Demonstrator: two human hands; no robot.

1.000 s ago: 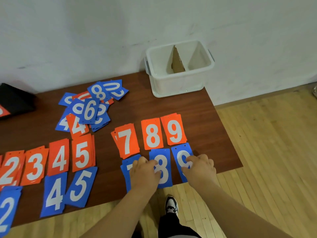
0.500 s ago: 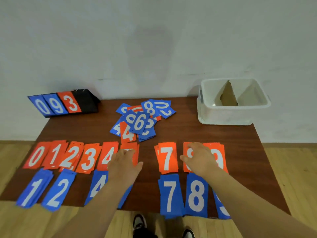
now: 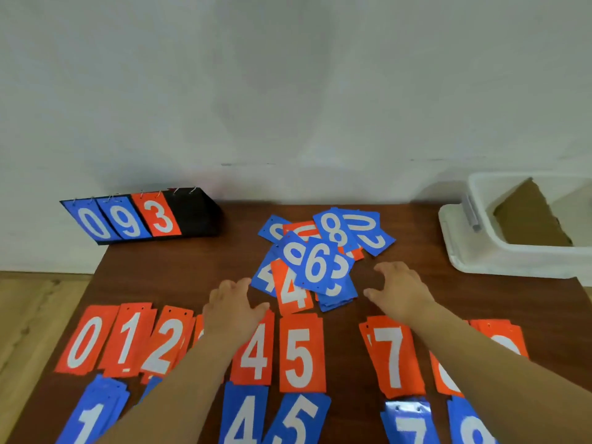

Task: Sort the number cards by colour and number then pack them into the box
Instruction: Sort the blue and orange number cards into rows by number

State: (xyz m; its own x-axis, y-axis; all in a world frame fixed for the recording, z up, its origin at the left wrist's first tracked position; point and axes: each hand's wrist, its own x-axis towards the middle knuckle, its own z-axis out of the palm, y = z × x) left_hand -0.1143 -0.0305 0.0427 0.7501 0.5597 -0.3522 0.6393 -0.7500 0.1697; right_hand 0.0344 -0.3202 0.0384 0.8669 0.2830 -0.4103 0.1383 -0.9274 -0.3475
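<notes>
Table (image 3: 179, 267) sits against the wall and works as a sorting surface. The cards are laid flat, face up, so the digits read at a glance.

Box (image 3: 461, 248) is at the far right corner, out of the way. It has a cardboard divider (image 3: 528, 219) inside, prob. one side per colour. No cards visible in it, so packing isn't started.

Scoreboard (image 3: 128, 219) is at far left, showing 0, 9, 3, w/ the last slot bare.

Orange row (image 3: 301, 354) runs 0 to 9 left to right in small stacks. There's a gap betw. 5 and 7, apparently kept for 6s.

Blue row (image 3: 243, 418) lies just below it, each no. under its orange twin, w/ the same gap at 6. Some stacks are hidden by the arms.

Pile (image 3: 315, 261) of unsorted cards, mixed blue and orange, is mid-table just behind the rows, w/ a blue 6 on top.

Left hand (image 3: 232, 310) is just left of the pile and right hand (image 3: 402, 291) just right. Both have fingers loose and spread, grasping nothing. They flank the pile, prob. to take the next card. The blue 6 looks likeliest.
</notes>
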